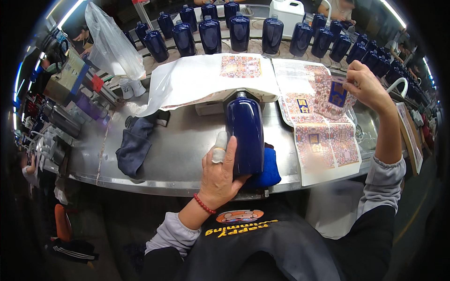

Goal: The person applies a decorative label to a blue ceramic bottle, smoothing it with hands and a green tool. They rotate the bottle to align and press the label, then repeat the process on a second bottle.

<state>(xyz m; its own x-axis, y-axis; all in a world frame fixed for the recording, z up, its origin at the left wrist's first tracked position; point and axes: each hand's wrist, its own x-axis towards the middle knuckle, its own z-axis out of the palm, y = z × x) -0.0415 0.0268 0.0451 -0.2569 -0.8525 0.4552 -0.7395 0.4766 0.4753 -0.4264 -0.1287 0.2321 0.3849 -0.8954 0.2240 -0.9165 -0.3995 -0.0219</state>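
A glossy dark blue bottle (245, 133) with a narrow neck lies tilted on a blue cloth (270, 169) at the near edge of the metal worktop. My left hand (219, 178) grips its lower left side, thumb and fingers around the base; one finger wears a pale wrapping. Raised on the right, my right hand (368, 86) pinches the edge of a translucent patterned decal (328, 100) with a dark blue label panel. The decal hangs over a printed decal sheet (323, 145), part of which it hides.
Several blue bottles (239, 33) stand in a curved row behind the worktop (187, 154). White sheets (187, 79) lie behind my bottle. A grey-blue cloth (135, 147), plastic bag (110, 44) and small white cups (131, 88) are leftward. A white jug (287, 16) and other people are at the back.
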